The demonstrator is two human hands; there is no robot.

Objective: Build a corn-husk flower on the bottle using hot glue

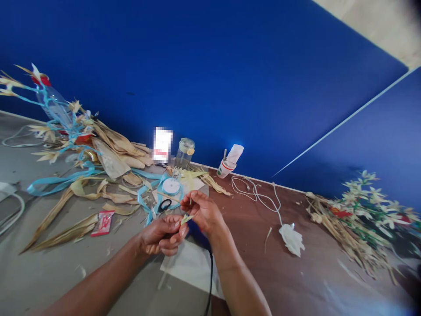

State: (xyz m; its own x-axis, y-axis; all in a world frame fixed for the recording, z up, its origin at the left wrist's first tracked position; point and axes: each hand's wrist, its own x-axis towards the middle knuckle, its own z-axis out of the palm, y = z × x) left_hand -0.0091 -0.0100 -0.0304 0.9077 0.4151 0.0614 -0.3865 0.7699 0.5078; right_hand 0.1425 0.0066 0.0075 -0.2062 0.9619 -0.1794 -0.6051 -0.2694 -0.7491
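Observation:
My left hand (164, 235) is closed, its thumb and fingers pinching a small pale green-yellow piece of husk (186, 218). Just to its right and a little higher, my right hand (204, 213) is closed with the fingertips together. A thin pale husk strip (190, 182) rises from those fingertips, blurred at its upper end. Behind the hands sit scissors with a black handle (165, 205) and a white spool of light blue ribbon (171, 186). Under my wrists lie a white sheet (186, 265) and a dark blue object with a black cord (199, 237), partly hidden.
Dried husks (115, 145) and a ribbon-wrapped plastic bottle (54, 103) crowd the left. A glass jar (184, 151), a paper cup (226, 168) and a white cable (259, 193) stand or lie along the blue partition (230, 79). Husk flowers (375, 206) lie at right.

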